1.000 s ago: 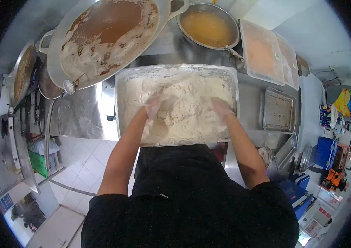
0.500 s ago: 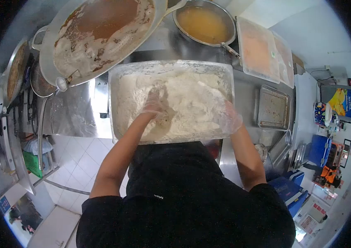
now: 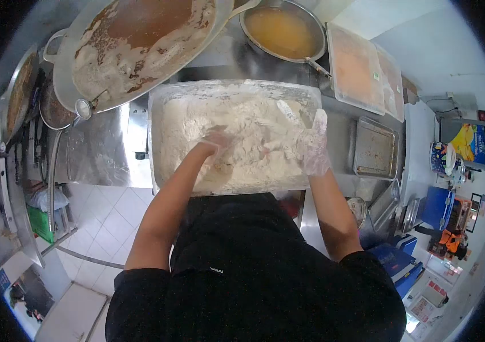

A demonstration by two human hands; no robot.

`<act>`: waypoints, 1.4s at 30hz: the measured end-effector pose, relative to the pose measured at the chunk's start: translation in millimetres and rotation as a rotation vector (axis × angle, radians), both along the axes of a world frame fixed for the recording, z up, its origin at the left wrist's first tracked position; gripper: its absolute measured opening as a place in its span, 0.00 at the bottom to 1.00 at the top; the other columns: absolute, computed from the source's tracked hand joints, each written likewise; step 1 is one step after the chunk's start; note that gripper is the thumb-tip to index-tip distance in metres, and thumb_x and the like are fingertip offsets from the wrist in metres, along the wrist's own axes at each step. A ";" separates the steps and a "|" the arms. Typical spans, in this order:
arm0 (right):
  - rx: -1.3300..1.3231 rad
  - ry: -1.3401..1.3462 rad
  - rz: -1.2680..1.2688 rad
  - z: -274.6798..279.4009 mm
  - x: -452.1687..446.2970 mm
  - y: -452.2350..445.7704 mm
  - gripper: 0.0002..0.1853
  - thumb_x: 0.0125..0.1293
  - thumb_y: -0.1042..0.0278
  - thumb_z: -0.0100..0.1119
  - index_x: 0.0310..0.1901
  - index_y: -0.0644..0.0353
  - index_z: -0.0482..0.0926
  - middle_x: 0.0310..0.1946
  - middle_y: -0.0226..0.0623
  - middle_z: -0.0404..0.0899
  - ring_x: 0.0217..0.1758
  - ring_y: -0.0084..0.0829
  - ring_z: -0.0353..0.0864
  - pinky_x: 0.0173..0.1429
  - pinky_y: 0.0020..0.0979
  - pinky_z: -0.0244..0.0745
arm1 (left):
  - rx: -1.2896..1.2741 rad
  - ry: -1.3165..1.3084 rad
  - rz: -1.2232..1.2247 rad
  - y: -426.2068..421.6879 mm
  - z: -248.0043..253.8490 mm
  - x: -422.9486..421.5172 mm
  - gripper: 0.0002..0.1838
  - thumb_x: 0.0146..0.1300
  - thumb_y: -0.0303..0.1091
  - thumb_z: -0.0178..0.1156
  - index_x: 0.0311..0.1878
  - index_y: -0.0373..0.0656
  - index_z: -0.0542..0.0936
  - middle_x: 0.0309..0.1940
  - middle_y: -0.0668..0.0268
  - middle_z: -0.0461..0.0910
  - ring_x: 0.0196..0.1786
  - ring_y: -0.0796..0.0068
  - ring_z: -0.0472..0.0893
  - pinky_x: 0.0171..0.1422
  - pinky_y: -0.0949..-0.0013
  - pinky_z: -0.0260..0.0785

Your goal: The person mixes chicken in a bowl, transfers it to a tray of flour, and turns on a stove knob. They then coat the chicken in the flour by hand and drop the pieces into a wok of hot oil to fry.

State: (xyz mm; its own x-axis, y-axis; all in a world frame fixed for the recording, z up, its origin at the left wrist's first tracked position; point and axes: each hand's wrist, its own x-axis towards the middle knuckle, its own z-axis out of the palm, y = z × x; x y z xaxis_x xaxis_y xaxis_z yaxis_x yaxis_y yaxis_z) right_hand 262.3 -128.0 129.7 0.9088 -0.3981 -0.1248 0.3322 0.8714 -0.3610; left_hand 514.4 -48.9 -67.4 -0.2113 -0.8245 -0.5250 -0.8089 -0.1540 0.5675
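A big rectangular tub (image 3: 152, 142) holds a bed of pale flour (image 3: 242, 137) with lumpy, coated pieces in it. My left hand (image 3: 217, 140) is down in the flour at the left of the middle; its fingers are blurred and partly buried. At the tub's right side, my right hand (image 3: 315, 149) wears a clear glove dusted white. Its thumb points up, away from the other fingers, which reach left over the flour. A flour-covered, elongated piece (image 3: 287, 111) lies just left of that thumb.
A large pan (image 3: 63, 74) of foamy brown liquid stands at the back left, with a strainer (image 3: 54, 108) beside it. Behind the tub is a metal bowl (image 3: 242, 28) of yellowish liquid. Lidded plastic containers (image 3: 356, 68) and a metal tray (image 3: 375, 148) are on the right.
My right hand has turned and risen, its thumb now pointing up at the tub's right wall. My left hand has shifted slightly, and the flour between the hands looks more broken up.
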 end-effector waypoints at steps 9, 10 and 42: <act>-0.188 0.273 0.002 4.9 -10.4 6.7 0.41 0.65 0.34 0.41 0.72 0.53 0.51 0.69 0.46 0.55 0.63 0.38 0.70 0.59 0.39 0.72 | 0.133 0.535 0.466 42.7 31.8 38.6 0.26 0.61 0.51 0.57 0.56 0.44 0.74 0.54 0.58 0.73 0.58 0.65 0.72 0.61 0.62 0.63; -0.290 0.425 0.035 -0.7 -15.4 7.2 0.41 0.65 0.34 0.41 0.71 0.52 0.51 0.69 0.46 0.55 0.63 0.38 0.70 0.58 0.39 0.72 | 0.256 0.730 0.666 46.9 34.7 38.7 0.25 0.62 0.50 0.56 0.57 0.45 0.74 0.54 0.59 0.73 0.58 0.66 0.72 0.61 0.63 0.63; -1.651 1.013 0.707 -120.8 29.1 -29.2 0.31 0.65 0.50 0.47 0.64 0.64 0.64 0.64 0.53 0.63 0.65 0.44 0.65 0.68 0.40 0.60 | -0.307 0.036 -0.137 -13.5 23.6 12.0 0.24 0.65 0.42 0.47 0.65 0.51 0.69 0.67 0.55 0.61 0.69 0.56 0.59 0.73 0.57 0.50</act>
